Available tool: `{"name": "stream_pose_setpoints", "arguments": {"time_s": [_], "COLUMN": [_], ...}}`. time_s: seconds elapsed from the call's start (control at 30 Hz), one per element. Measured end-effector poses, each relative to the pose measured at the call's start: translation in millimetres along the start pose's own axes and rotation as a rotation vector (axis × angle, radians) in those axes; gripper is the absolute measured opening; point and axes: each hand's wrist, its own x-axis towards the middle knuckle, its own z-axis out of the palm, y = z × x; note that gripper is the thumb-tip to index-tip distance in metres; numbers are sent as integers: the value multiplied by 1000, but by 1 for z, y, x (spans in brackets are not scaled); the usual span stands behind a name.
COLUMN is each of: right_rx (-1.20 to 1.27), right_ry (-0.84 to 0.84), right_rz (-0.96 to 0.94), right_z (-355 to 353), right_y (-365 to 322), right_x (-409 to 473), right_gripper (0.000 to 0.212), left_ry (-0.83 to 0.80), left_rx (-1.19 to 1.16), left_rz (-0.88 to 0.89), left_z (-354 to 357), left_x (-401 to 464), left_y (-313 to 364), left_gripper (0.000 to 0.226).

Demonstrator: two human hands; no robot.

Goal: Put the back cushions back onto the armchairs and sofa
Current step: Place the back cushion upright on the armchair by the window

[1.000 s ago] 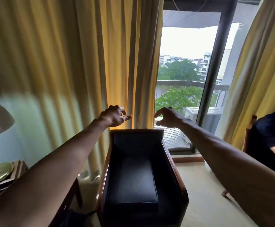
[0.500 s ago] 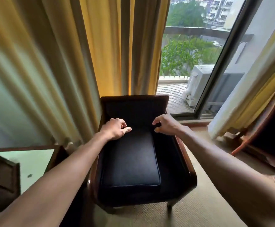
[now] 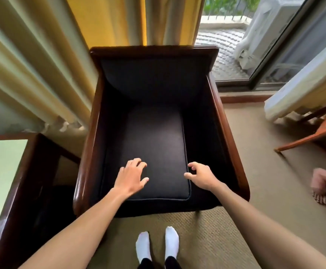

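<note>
A dark armchair with glossy wooden arms stands straight below me. A black back cushion leans against its backrest, and a black seat cushion lies on the seat. My left hand hovers over the front of the seat cushion, fingers spread, holding nothing. My right hand is at the cushion's front right corner, fingers loosely curled and apart, also holding nothing.
Yellow curtains hang behind and left of the chair. A wooden side table with a glass top stands on the left. A glass balcony door is at the upper right, a wooden chair leg and another person's hand at the right.
My view has tilted down from the window to the armchair. Both hands came down from above the backrest to the front of the seat cushion, and the fingers opened.
</note>
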Motion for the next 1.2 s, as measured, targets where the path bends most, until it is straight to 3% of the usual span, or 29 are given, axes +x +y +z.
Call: {"name": "stream_pose_setpoints", "arguments": {"time_s": [0.13, 0.23, 0.43, 0.7, 0.8, 0.9, 1.0, 1.13, 1.2], "right_rx": [328, 523, 732, 806, 779, 744, 692, 618, 589], "right_ry": [-14, -39, -119, -145, -187, -208, -213, -220, -220], "right_rz": [154, 236, 279, 262, 246, 236, 200, 188, 169], "right_z": [31, 50, 82, 83, 69, 55, 28, -4, -15], "right_y": [29, 43, 51, 47, 36, 30, 10, -36, -59], "right_x": [38, 64, 79, 90, 76, 63, 51, 35, 26], "right_gripper": [85, 97, 90, 125, 75, 54, 49, 61, 44], "left_ry": [-46, -55, -78, -91, -85, -43, 55, 253, 368], "left_rx": [167, 211, 181, 121, 31, -55, -29, -69, -85], "left_rz": [41, 67, 72, 60, 53, 131, 161, 113, 88], "left_z": [49, 72, 107, 107, 102, 96, 87, 67, 54], "left_x": [18, 27, 26, 29, 18, -6, -28, -44, -45], "left_y": [-8, -13, -17, -14, -7, 9, 27, 47, 55], "left_gripper": [90, 102, 103, 104, 108, 120, 134, 131, 122]}}
